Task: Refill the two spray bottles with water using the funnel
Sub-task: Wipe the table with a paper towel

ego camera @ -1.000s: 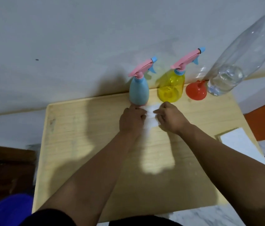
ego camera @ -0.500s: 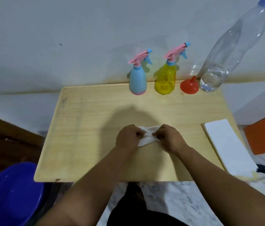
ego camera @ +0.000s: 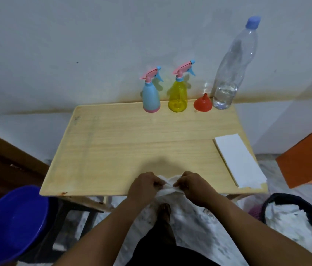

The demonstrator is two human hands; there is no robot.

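Head view: left hand (ego camera: 144,186) and right hand (ego camera: 190,186) both pinch white tissue (ego camera: 167,189), probably damp, at table (ego camera: 113,150) near edge. Spray bottles (ego camera: 150,96) capped at far edge; light, slick plastic, grip waist.

Both hands, left (ego camera: 144,186) and right (ego camera: 192,185), gripping a white cloth (ego camera: 167,189) at table edge (ego camera: 86,192), spray bottles behind

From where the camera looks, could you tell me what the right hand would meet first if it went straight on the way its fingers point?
The right hand points left, so it would probably first meet the left hand gripping the same white cloth.
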